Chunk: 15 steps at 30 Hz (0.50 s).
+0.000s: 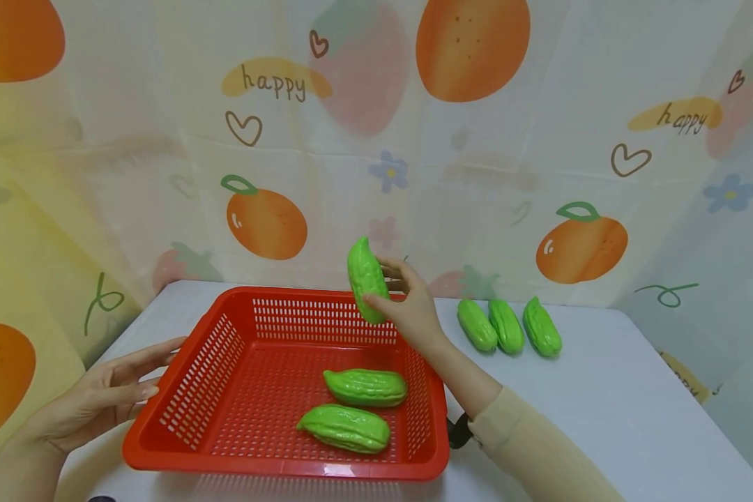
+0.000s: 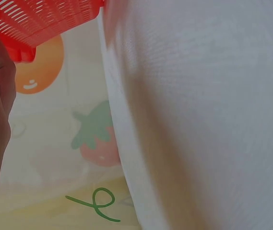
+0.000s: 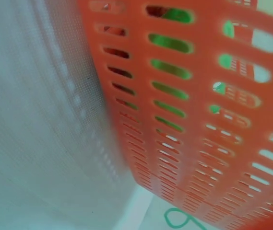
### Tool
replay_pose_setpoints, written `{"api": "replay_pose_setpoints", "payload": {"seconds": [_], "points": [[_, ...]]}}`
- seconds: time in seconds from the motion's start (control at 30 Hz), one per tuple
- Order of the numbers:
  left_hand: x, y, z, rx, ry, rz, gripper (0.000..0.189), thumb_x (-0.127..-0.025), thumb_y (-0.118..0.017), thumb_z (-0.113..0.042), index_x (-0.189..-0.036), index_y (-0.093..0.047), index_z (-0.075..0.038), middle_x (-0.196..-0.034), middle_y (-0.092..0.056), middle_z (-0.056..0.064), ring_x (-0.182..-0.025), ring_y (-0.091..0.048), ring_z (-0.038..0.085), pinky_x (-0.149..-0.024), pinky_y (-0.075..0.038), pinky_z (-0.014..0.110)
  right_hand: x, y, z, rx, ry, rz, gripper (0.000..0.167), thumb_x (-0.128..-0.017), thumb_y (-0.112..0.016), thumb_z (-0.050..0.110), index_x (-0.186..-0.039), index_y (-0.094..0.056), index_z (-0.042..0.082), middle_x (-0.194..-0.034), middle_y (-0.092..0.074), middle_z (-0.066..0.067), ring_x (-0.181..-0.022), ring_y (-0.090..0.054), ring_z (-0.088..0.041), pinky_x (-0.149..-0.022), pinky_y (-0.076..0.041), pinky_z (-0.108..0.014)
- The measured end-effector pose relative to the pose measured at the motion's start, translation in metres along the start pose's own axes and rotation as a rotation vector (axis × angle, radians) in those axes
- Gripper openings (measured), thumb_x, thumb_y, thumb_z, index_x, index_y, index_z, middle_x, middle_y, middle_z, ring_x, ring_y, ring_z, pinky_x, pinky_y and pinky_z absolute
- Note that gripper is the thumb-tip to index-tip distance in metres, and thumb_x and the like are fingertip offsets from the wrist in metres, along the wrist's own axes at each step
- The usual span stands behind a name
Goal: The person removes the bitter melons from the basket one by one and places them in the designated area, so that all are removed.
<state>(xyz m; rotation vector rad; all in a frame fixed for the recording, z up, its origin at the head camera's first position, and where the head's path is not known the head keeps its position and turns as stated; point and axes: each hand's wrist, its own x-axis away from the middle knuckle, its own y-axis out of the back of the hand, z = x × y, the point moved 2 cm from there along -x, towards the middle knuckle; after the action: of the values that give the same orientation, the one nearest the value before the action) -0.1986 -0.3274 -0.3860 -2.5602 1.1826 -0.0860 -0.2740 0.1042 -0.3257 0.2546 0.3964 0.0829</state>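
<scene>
- Basket (image 1: 238, 464) of slotted red plastic, lower centre; left hand (image 1: 94, 401), fingers loosely apart, touches its rim
- Right hand (image 1: 411, 303) grips glossy, ridged bitter melon (image 1: 365, 275), frame centre
- Two more melons (image 1: 365, 388) inside

Legible text: "happy", dark brown handwritten lowercase, on an orange-yellow, banana-shaped printed patch (image 1: 318, 85) of the pale, fruit-patterned fabric backdrop (image 1: 477, 153), upper left of centre in the head view; same word, "happy", slightly slanted, on a second yellow-orange elongated printed patch (image 1: 645, 120), upper right; third inscription, low at right on a tilted ochre printed patch (image 1: 684, 376), only partly legible, ending apparently "ppy".
</scene>
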Motion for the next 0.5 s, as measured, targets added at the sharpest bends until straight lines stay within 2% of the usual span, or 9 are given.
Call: {"api": "replay_pose_setpoints", "payload": {"seconds": [0.27,0.5], "points": [[0.0,0.003,0.0,0.028,-0.003,0.052,0.069,-0.099,-0.017,0.011,-0.16,-0.017,-0.022,-0.159,-0.04,-0.006,-0.138,-0.052,0.023,-0.105,-0.052,0.04,0.006,0.006,0.01,-0.06,0.012,0.01,0.059,-0.083,-0.077,0.014,-0.137,-0.054,0.024,-0.133,-0.061,-0.008,-0.115,-0.059,-0.028,-0.091,-0.053,-0.036],[0.0,0.002,-0.001,0.023,-0.008,0.048,0.069,-0.099,-0.018,0.011,-0.159,-0.018,-0.022,-0.159,-0.04,-0.007,-0.138,-0.052,0.022,-0.104,-0.053,0.039,0.012,0.014,0.014,-0.091,0.017,0.022,0.059,-0.085,-0.075,0.011,-0.138,-0.053,0.023,-0.134,-0.059,-0.01,-0.114,-0.058,-0.029,-0.088,-0.055,-0.036]]}}
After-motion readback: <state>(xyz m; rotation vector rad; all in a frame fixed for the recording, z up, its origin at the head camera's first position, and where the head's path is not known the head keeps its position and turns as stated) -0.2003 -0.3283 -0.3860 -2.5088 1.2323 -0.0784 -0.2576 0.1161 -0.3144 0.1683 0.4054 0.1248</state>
